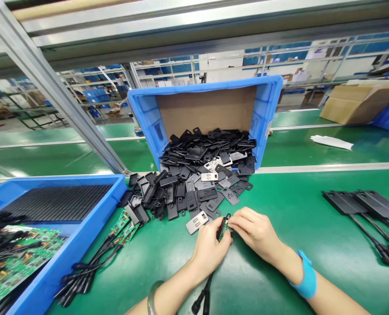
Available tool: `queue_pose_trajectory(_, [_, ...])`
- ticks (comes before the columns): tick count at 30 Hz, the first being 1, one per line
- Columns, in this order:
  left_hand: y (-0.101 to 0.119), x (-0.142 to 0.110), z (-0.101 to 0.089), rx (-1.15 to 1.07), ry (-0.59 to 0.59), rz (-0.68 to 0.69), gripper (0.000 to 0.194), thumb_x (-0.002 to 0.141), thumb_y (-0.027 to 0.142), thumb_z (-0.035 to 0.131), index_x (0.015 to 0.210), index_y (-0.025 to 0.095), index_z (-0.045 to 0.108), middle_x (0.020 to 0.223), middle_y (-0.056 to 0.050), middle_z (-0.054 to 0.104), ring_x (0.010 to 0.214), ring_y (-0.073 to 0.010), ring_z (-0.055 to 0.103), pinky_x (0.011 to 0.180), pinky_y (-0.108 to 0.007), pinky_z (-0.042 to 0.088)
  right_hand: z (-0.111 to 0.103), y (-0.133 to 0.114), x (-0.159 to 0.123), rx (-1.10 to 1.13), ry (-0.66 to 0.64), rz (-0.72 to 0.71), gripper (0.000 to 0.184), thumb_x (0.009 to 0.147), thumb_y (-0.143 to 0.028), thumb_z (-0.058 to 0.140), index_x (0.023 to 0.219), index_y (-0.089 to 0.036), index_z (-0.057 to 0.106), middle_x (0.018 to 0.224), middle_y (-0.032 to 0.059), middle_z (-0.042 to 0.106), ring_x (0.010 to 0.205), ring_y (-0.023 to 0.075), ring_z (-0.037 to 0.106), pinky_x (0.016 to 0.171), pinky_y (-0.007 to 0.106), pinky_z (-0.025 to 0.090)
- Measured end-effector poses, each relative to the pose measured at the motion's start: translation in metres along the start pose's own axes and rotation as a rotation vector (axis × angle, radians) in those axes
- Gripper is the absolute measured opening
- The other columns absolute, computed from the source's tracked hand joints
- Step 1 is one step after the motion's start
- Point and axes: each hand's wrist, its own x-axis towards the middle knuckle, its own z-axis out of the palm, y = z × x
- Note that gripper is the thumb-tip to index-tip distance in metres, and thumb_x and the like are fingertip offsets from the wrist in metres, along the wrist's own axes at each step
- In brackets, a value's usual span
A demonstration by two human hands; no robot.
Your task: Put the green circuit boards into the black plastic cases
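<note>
My left hand [210,247] is closed around a small black plastic case [219,232] in front of the pile. A narrow green circuit board [225,226] sits in or against the case; how deep I cannot tell. Black cables [208,286] with plug ends hang below my left hand. The fingertips of my right hand [256,229] pinch the board's right edge, partly hiding it. Just beyond my hands lie loose black flat covers [230,196] and open case halves [170,192]. A greyish cover [196,222] is nearest my left hand.
A blue crate [268,118] lies tipped on its side, spilling covers. At left, a blue tray [114,183] holds circuit boards and cables, with more cabled boards [124,229] beside it. Cased units [342,202] with cables lie right, a white glove [332,142] behind them. A metal post [73,100] rises left.
</note>
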Motion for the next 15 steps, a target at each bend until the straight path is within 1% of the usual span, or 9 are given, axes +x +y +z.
queue_pose_trajectory(3, [0.000,0.002,-0.003,0.010,0.001,0.006,0.016,0.076,0.015,0.046,0.078,0.019,0.061,0.064,0.000,0.064,0.062,-0.0166,0.057,0.061,-0.025,0.041,-0.004,-0.001,0.004,-0.031,-0.090,0.004,0.023,0.094,-0.021,0.038,0.085,-0.017,0.059,0.080,0.0059,0.059,0.076,0.0160,0.052,0.066,0.026,0.042])
queue_pose_trajectory(6, [-0.006,0.007,-0.011,-0.029,0.085,-0.012,0.017,0.079,0.020,0.046,0.086,0.019,0.061,0.065,0.000,0.064,0.059,-0.0152,0.057,0.058,-0.024,0.041,-0.007,-0.002,0.007,0.022,-0.182,0.100,0.023,0.094,-0.021,0.036,0.081,-0.018,0.054,0.080,0.0048,0.057,0.076,0.0155,0.052,0.066,0.026,0.043])
queue_pose_trajectory(8, [-0.012,0.011,-0.016,-0.115,0.146,-0.071,0.020,0.082,0.027,0.046,0.095,0.019,0.059,0.065,0.000,0.064,0.052,-0.0134,0.055,0.049,-0.022,0.041,-0.005,-0.002,0.007,0.027,-0.228,0.183,0.020,0.094,-0.020,0.037,0.080,-0.019,0.052,0.080,0.0034,0.056,0.074,0.0145,0.053,0.066,0.025,0.043])
queue_pose_trajectory(9, [-0.014,0.012,-0.018,-0.174,0.159,-0.102,0.022,0.082,0.031,0.047,0.097,0.019,0.058,0.065,0.001,0.063,0.048,-0.0123,0.053,0.044,-0.021,0.039,-0.003,-0.002,0.006,-0.005,-0.251,0.205,0.020,0.093,-0.020,0.038,0.080,-0.019,0.052,0.079,0.0030,0.056,0.073,0.0145,0.053,0.065,0.025,0.043])
queue_pose_trajectory(12, [-0.016,0.015,-0.018,-0.350,0.151,-0.149,0.026,0.081,0.037,0.050,0.097,0.018,0.056,0.066,0.001,0.061,0.044,-0.0097,0.049,0.037,-0.018,0.038,0.007,0.003,0.004,-0.158,-0.326,0.225,0.017,0.090,-0.019,0.043,0.078,-0.019,0.055,0.077,0.0028,0.057,0.072,0.0161,0.055,0.063,0.025,0.044])
queue_pose_trajectory(14, [-0.014,0.015,-0.016,-0.448,0.146,-0.157,0.029,0.079,0.039,0.053,0.097,0.017,0.056,0.066,0.001,0.060,0.046,-0.0092,0.049,0.036,-0.017,0.039,0.011,0.008,0.005,-0.234,-0.331,0.254,0.017,0.089,-0.018,0.045,0.077,-0.019,0.058,0.076,0.0031,0.057,0.073,0.0170,0.056,0.062,0.026,0.044])
queue_pose_trajectory(15, [-0.012,0.015,-0.015,-0.494,0.145,-0.159,0.030,0.079,0.041,0.054,0.096,0.016,0.056,0.066,0.001,0.060,0.047,-0.0093,0.049,0.036,-0.017,0.040,0.013,0.012,0.006,-0.252,-0.305,0.275,0.018,0.089,-0.018,0.045,0.078,-0.018,0.060,0.077,0.0035,0.058,0.074,0.0172,0.056,0.063,0.026,0.045])
